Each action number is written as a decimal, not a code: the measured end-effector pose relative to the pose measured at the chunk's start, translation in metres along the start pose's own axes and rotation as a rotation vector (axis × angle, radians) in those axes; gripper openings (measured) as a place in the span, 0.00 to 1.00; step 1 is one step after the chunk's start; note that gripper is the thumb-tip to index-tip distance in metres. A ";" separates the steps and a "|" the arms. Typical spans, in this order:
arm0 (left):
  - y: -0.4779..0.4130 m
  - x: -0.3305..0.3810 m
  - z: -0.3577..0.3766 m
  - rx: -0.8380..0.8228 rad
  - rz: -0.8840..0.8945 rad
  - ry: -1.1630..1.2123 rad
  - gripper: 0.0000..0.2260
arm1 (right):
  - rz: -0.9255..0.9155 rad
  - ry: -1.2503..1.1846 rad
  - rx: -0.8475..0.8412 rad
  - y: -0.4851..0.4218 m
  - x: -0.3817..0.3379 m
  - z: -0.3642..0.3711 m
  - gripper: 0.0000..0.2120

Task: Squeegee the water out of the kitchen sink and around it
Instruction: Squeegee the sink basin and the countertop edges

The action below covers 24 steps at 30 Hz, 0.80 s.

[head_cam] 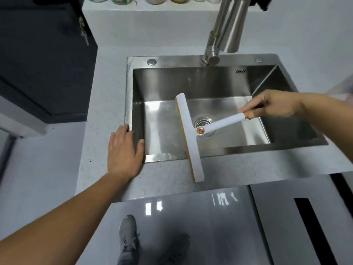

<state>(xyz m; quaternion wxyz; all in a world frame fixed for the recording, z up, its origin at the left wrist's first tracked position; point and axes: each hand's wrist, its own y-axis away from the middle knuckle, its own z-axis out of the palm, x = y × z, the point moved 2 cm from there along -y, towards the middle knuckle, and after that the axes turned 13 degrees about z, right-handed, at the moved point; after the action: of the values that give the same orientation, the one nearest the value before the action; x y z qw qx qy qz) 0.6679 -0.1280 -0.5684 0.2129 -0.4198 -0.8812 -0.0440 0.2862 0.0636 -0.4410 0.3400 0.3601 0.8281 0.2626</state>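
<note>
The right hand point(275, 107) pinches the end of the white squeegee point(191, 138) handle above the sink point(191, 60). Its blade hangs over the sink's front edge, beside the drain point(204, 122). The left hand point(124, 150) lies flat, fingers together, on the sink's left front corner.

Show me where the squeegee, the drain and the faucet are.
squeegee point(189, 136), head view, middle of the white blade.
drain point(202, 121), head view, metal strainer ring.
faucet point(227, 29), head view, steel spout.
</note>
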 end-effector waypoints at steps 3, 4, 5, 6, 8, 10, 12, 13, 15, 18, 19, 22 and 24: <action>0.000 0.002 0.001 0.009 0.008 0.001 0.19 | -0.055 0.066 -0.073 -0.002 -0.012 0.028 0.13; -0.001 0.003 0.000 0.010 0.004 -0.001 0.19 | -0.076 0.091 -0.089 -0.004 -0.016 0.038 0.13; -0.001 0.004 0.001 0.007 -0.002 -0.007 0.19 | -0.101 0.113 -0.103 -0.008 -0.019 0.047 0.13; -0.001 0.006 0.001 0.003 -0.006 -0.013 0.20 | -0.113 0.134 -0.103 -0.011 -0.022 0.055 0.12; 0.000 0.007 0.000 0.002 -0.009 -0.018 0.20 | -0.122 0.171 -0.070 -0.018 -0.027 0.066 0.09; 0.000 0.008 0.000 0.000 -0.012 -0.019 0.20 | -0.136 0.178 -0.065 -0.025 -0.028 0.074 0.12; -0.001 0.009 0.001 -0.006 -0.017 -0.026 0.20 | -0.147 0.184 -0.083 -0.031 -0.024 0.075 0.20; -0.001 0.009 0.001 -0.007 -0.016 -0.026 0.20 | -0.145 0.164 -0.095 -0.031 -0.025 0.074 0.16; 0.000 0.009 0.001 -0.007 -0.014 -0.014 0.20 | -0.121 0.110 -0.089 -0.034 -0.020 0.063 0.07; -0.001 0.008 0.000 -0.005 -0.017 0.011 0.21 | -0.109 0.173 -0.002 -0.028 -0.007 0.019 0.12; -0.002 0.009 0.000 -0.005 -0.017 0.016 0.22 | -0.096 0.189 0.037 -0.026 0.001 -0.002 0.12; -0.005 0.013 -0.002 0.005 -0.059 0.041 0.22 | -0.052 0.106 0.092 -0.018 0.017 -0.053 0.07; -0.009 0.017 -0.003 0.040 -0.096 0.064 0.21 | -0.090 0.044 0.069 -0.018 0.013 -0.066 0.17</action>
<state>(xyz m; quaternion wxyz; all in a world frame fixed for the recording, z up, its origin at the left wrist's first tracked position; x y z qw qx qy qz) 0.6522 -0.1226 -0.5579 0.2470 -0.3711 -0.8937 -0.0500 0.2227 0.0508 -0.4163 0.3205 0.3281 0.8593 0.2264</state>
